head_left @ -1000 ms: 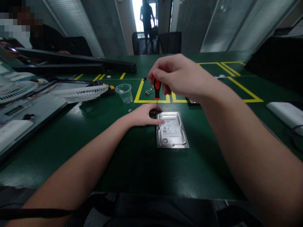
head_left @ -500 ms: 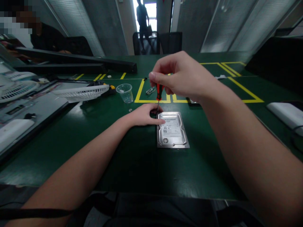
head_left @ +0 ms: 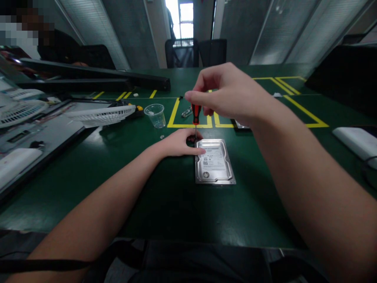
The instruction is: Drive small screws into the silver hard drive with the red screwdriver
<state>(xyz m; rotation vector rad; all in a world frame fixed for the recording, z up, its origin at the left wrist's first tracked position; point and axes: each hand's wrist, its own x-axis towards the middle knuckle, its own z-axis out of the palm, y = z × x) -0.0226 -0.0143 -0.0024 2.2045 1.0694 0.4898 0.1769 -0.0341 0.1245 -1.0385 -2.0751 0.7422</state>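
Note:
A silver hard drive [head_left: 216, 163] with a white label lies flat on the green table. My left hand [head_left: 181, 142] grips its far left corner, thumb on the top face and the other fingers round the far side, partly hidden. Above that corner, my right hand [head_left: 218, 92] holds a red and black screwdriver [head_left: 196, 113] by the handle's top. The screwdriver stands nearly upright, its shaft pointing down at the drive's far left corner; I cannot make out whether the tip sits in a screw. Several tiny screws [head_left: 161, 136] lie left of my left hand.
Behind the screws stands a clear plastic cup [head_left: 155, 116]. White fan grilles [head_left: 103, 116] and a large flat panel [head_left: 44, 137] fill the left side. A white device [head_left: 356, 143] lies at right. Another person [head_left: 61, 49] sits at the far left.
The screwdriver's handle has tilted slightly left, and my right hand has shifted a little with turned fingers. My left hand and the hard drive stay put. The figure in the doorway has mostly gone from view.

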